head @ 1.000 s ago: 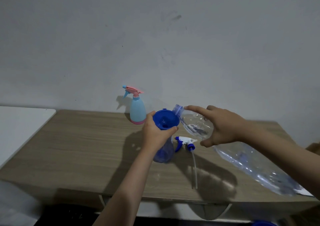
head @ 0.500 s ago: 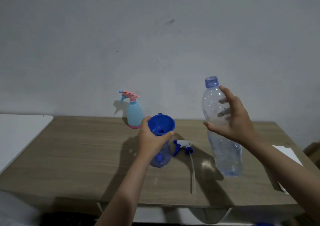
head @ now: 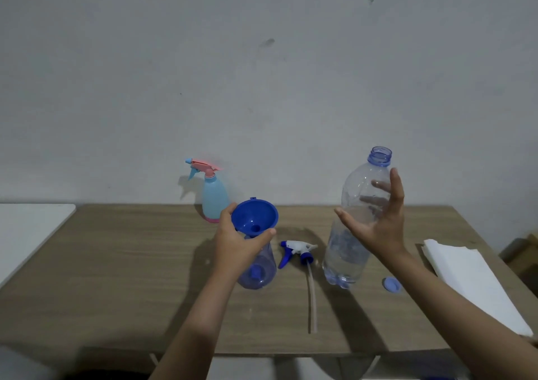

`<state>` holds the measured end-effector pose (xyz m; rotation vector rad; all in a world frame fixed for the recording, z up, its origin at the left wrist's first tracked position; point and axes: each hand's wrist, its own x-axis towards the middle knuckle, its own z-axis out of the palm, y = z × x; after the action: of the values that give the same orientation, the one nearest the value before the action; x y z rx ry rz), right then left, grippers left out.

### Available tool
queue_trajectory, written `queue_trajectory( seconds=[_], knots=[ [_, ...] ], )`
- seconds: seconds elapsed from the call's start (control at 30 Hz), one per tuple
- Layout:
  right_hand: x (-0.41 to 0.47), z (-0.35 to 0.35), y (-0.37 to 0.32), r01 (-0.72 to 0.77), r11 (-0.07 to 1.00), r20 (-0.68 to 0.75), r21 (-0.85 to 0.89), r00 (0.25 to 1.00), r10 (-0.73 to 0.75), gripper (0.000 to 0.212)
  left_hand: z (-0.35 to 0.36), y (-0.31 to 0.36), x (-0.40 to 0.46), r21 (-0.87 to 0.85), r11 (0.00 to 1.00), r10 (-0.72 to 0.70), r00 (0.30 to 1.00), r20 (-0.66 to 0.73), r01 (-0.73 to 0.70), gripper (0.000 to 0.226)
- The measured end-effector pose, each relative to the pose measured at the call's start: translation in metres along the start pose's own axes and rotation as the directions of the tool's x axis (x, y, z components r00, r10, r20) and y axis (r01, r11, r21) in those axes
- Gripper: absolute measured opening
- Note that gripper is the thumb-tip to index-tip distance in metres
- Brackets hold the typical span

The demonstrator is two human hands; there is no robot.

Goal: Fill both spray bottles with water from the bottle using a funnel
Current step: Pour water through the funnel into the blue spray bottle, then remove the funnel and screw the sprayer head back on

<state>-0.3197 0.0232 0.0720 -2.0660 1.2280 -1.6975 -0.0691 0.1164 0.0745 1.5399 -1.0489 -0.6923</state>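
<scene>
Partly hidden, the clear spray bottle [head: 257, 272] stands behind the left hand [head: 238, 242], which grips the funnel [head: 254, 217]. The right hand [head: 375, 219], fingers spread, stands just near of the upright water bottle [head: 353, 228]; contact unclear.

no readable text, labels or numbers anywhere

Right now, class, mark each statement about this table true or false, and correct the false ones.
1. The funnel sits in a spray bottle. True.
2. The water bottle lies on its side. False: it stands upright.
3. The right hand grips the cap. False: the cap lies on the table.
4. The left hand holds the funnel. True.
5. The pink-topped sprayer stands by the wall. True.
</scene>
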Motion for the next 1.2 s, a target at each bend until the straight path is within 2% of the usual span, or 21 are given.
queue_trajectory(
  seconds=[0.17,0.3,0.4,0.47,0.53,0.57,0.63,0.7,0.73,0.77,0.8,0.87,0.93,0.97,1.03,1.1,1.2],
  knots=[
    [-0.007,0.002,0.008,-0.004,1.0,-0.004,0.002,1.0,0.004,0.118,0.002,0.0,0.0,-0.027,1.0,0.008,1.0,-0.004,-0.008,0.075],
    [-0.013,0.001,0.008,-0.002,0.995,-0.046,-0.098,0.999,-0.003,0.116,0.003,0.0,0.0,-0.037,0.999,0.004,1.0,0.001,-0.004,0.077],
    [-0.012,-0.003,-0.001,0.118,0.949,-0.203,-0.294,0.962,-0.182,0.112,0.002,0.0,0.001,0.003,1.0,-0.013,1.0,0.012,0.013,0.095],
    [-0.009,-0.002,-0.018,0.252,0.892,-0.239,-0.376,0.903,-0.356,0.104,0.001,0.001,0.0,0.022,1.0,-0.01,1.0,0.01,0.01,0.105],
    [-0.005,0.005,-0.041,0.435,0.831,-0.217,-0.347,0.825,-0.522,0.092,0.0,0.002,-0.002,0.036,0.999,-0.011,1.0,0.018,0.01,0.111],
    [-0.003,0.01,-0.054,0.513,0.813,-0.183,-0.276,0.802,-0.569,0.086,-0.001,0.001,-0.003,0.038,0.999,-0.014,1.0,0.02,0.014,0.113],
    [0.003,0.025,-0.082,0.584,0.81,-0.019,-0.048,0.811,-0.585,0.073,-0.002,-0.007,-0.001,0.028,0.999,-0.022,0.999,0.026,0.021,0.116],
    [0.011,0.043,-0.109,0.464,0.883,0.278,0.072,0.841,-0.465,0.066,-0.003,-0.018,0.001,0.02,0.999,-0.047,0.998,0.03,0.046,0.106],
    [0.017,0.052,-0.119,0.358,0.933,0.449,0.044,0.827,-0.339,0.069,-0.003,-0.025,0.003,0.027,0.997,-0.07,0.997,0.036,0.069,0.097],
    [0.022,0.064,-0.124,0.274,0.961,0.597,-0.026,0.776,-0.205,0.077,-0.002,-0.031,0.003,0.032,0.995,-0.097,0.994,0.053,0.095,0.088],
    [0.029,0.075,-0.126,0.244,0.963,0.713,-0.115,0.695,-0.091,0.087,0.0,-0.036,0.003,0.039,0.992,-0.126,0.99,0.07,0.123,0.079],
    [0.042,0.096,-0.129,0.283,0.923,0.86,-0.26,0.503,0.088,0.102,0.003,-0.044,0.003,0.081,0.982,-0.177,0.98,0.091,0.17,0.061],
    [0.052,0.113,-0.131,0.312,0.89,0.914,-0.332,0.341,0.221,0.102,0.006,-0.047,0.003,0.161,0.968,-0.209,0.973,0.099,0.191,0.05],
    [0.054,0.119,-0.131,0.325,0.876,0.919,-0.357,0.29,0.267,0.099,0.006,-0.048,0.004,0.189,0.964,-0.209,0.973,0.099,0.188,0.05],
    [0.057,0.127,-0.132,0.36,0.852,0.917,-0.38,0.267,0.296,0.09,0.004,-0.049,0.004,0.209,0.963,-0.19,0.978,0.091,0.167,0.051],
    [0.061,0.125,-0.134,0.339,0.859,0.91,-0.384,0.299,0.288,0.086,-0.002,-0.053,0.005,0.225,0.963,-0.172,0.982,0.082,0.15,0.053],
    [0.068,0.108,-0.13,0.221,0.911,0.889,-0.349,0.385,0.247,0.08,-0.015,-0.064,0.007,0.241,0.963,-0.145,0.986,0.078,0.123,0.052]
  ],
)
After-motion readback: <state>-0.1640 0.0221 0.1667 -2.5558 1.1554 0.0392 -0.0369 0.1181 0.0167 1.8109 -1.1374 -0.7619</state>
